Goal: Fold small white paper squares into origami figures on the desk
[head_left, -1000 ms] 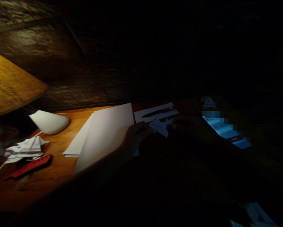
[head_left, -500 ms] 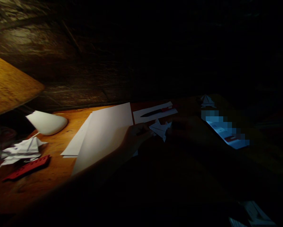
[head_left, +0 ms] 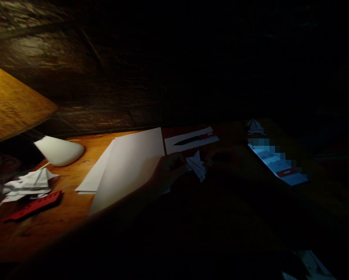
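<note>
A small white folded paper figure (head_left: 196,166) with pointed corners is held up over the dark middle of the table. My left hand (head_left: 171,167) pinches its left edge between thumb and fingers. In deep shadow on the other side, my right hand (head_left: 225,158) has its fingertips closed on the figure's right edge. Behind the hands a knife (head_left: 192,139) with a dark blade and red handle lies on a strip of white paper (head_left: 170,145). Large white sheets (head_left: 133,159) lie under and beyond my left forearm.
At left stand a lamp with a yellow-brown shade (head_left: 13,105) and a white rounded object (head_left: 60,151). Near them lie crumpled folded paper (head_left: 31,182) and a red slotted sheath (head_left: 35,206). To the right are a lit phone (head_left: 276,163) and another folded paper (head_left: 255,127). A dark wall rises behind.
The paper figure has turned in my fingers, so its point now faces more upward and its lower corner hangs slightly lower. Both hands remain close to it.
</note>
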Action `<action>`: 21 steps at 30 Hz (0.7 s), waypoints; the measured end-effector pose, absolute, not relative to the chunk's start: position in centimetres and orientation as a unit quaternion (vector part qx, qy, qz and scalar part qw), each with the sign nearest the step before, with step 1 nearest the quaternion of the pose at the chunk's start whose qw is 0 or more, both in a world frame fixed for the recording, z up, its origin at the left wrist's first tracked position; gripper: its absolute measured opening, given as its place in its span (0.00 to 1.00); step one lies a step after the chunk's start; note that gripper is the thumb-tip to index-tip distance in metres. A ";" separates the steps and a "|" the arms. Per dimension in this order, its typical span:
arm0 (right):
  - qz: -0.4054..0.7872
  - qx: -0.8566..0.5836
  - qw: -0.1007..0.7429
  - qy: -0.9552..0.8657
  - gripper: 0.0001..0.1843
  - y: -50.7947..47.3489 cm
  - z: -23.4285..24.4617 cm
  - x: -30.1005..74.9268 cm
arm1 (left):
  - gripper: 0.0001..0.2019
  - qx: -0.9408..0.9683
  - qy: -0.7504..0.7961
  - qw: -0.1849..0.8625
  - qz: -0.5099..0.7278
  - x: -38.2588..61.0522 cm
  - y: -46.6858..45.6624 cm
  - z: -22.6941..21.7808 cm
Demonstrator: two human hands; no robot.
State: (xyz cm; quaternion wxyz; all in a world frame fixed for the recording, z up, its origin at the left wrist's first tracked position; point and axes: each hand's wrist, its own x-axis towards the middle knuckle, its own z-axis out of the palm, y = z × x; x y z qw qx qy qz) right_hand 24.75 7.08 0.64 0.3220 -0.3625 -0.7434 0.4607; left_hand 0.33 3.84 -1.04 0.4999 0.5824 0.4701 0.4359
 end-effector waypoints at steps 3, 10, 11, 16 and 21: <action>0.416 -0.356 0.318 -0.775 0.08 7.2 0.7 24.7 | 0.09 0.586 0.471 0.493 0.438 0.4 3.8 -1.0; 0.405 -0.385 0.303 -0.772 0.07 6.9 1.4 24.5 | 0.08 0.599 0.469 0.486 0.431 0.3 3.8 -0.9; 0.419 -0.386 0.292 -0.768 0.08 6.9 1.3 24.5 | 0.09 0.600 0.468 0.486 0.430 0.3 3.8 -0.9; 0.446 -0.395 0.266 -0.758 0.10 6.8 1.6 24.5 | 0.08 0.596 0.460 0.487 0.443 0.2 4.1 -0.8; 0.408 -0.433 0.265 -0.759 0.14 6.9 2.1 25.2 | 0.12 0.578 0.461 0.491 0.460 0.4 4.0 -1.1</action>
